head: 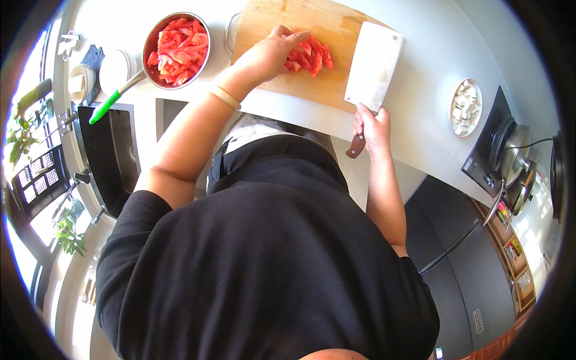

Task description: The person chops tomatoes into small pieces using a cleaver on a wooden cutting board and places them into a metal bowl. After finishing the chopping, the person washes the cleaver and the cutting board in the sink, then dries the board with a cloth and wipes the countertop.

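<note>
My right hand (372,127) grips the wooden handle of a cleaver (373,65), whose broad blade lies flat over the right side of a wooden cutting board (261,27). Cut tomato wedges (316,56) are on the middle of the board. Over their left edge is my left hand (281,49), fingers bent and pointing right; whether it holds a piece is hidden. A steel strainer or pan (208,49) with a green-tipped handle, left of the board, is full of cut tomato.
A white dish of white cubes (465,108) sits at the right, beside a black cooktop (481,139) with a lidded metal pan (515,153). White bowls (115,71) stand at the left, near a black sink (110,157). The countertop edge (297,105) runs before my body.
</note>
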`<action>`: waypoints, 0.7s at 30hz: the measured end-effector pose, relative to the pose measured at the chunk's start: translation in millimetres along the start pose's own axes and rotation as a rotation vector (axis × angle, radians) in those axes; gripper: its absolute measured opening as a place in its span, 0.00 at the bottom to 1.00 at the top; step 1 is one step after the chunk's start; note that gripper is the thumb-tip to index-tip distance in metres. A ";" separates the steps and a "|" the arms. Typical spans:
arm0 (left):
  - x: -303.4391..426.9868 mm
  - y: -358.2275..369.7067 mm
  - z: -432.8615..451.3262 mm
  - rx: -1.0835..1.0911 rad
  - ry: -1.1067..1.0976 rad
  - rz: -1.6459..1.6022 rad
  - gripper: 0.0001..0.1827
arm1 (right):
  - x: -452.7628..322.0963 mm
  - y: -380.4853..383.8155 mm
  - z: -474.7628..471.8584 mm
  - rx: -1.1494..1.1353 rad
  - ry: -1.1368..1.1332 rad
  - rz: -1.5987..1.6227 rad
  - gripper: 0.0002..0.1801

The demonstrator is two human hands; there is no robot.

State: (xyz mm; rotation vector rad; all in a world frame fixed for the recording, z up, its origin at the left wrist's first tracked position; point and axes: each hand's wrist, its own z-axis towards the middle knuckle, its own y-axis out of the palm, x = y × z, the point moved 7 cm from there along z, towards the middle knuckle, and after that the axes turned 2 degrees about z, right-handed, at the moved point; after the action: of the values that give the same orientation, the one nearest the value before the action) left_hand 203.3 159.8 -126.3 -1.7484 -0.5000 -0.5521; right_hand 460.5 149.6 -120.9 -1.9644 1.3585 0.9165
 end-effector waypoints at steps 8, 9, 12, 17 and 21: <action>13.5 -12.3 -0.2 0.095 0.109 -0.065 0.33 | -60.4 44.8 -20.7 0.158 -0.691 -1.052 0.09; 8.0 -6.2 0.3 0.059 0.094 -0.042 0.35 | -59.5 45.2 -21.2 0.149 -0.674 -1.054 0.08; -1.7 4.6 1.9 -0.013 0.051 0.000 0.38 | -57.3 34.9 -24.4 0.196 -0.593 -0.905 0.08; 8.8 -4.0 -2.4 -0.088 -0.054 0.001 0.48 | 11.6 -11.2 -5.5 0.130 0.062 -0.167 0.09; 12.0 -2.4 -0.7 -0.067 -0.091 0.003 0.49 | 47.3 -9.6 -12.0 0.021 0.196 0.215 0.12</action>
State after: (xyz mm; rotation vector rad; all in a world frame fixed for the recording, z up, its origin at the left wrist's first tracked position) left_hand 211.4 160.2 -117.0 -1.8441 -0.5479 -0.4943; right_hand 483.8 117.4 -150.8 -1.9611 1.7102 0.8174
